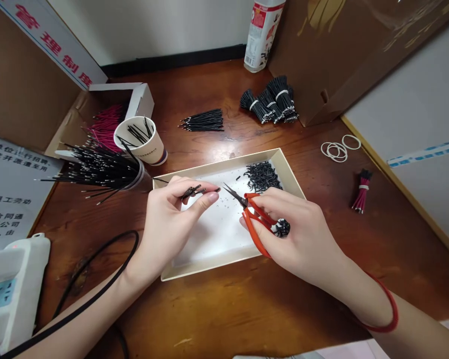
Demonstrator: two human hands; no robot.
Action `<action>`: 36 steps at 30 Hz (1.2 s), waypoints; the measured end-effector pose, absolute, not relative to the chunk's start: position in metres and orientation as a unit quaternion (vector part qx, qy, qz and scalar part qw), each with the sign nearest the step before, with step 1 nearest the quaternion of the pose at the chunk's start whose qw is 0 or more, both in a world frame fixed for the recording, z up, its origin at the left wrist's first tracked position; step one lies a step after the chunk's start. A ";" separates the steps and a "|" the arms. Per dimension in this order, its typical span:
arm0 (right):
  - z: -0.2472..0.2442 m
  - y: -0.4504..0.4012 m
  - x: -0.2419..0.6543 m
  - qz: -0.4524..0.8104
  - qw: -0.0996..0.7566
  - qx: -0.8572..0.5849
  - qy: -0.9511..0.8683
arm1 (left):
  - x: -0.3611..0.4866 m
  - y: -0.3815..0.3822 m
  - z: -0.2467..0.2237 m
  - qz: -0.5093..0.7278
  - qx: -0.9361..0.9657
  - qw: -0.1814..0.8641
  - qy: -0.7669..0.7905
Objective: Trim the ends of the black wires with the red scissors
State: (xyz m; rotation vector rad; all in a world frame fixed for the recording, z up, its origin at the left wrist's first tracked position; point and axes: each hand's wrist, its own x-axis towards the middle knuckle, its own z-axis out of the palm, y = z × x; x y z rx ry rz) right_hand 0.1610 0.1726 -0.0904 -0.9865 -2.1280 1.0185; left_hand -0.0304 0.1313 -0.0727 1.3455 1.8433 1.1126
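Observation:
My left hand (172,214) is closed on several thin black wires (190,192), pinched between thumb and fingers. One wire's end sticks out past the thumb tip. In my right hand (297,234) are small pointed scissors (244,202) with red handles, the fingers wrapped round them. Their narrow blades point left, slightly parted and a short gap from the wire end. Both hands are over a shallow cream box (209,271) with a white floor. Inside it, a pile of short black pieces (262,177) fills the far right corner, and tiny scraps lie scattered near the middle.
To the left stand a paper cup (155,149) and a clear cup of black wires (108,167), by a box of pink wires (107,122). Black wires (205,120) and tied bundles (275,99) lie behind. Rubber bands (335,151) and a pink bundle (362,192) lie right.

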 end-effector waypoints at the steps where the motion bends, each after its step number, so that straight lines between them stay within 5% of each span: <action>1: -0.092 0.172 0.160 0.379 0.284 -0.368 -0.800 | -0.030 0.131 -0.073 0.418 0.508 0.295 0.693; 36: -0.093 0.171 0.163 0.337 0.272 -0.356 -0.828 | -0.031 0.131 -0.071 0.427 0.497 0.300 0.693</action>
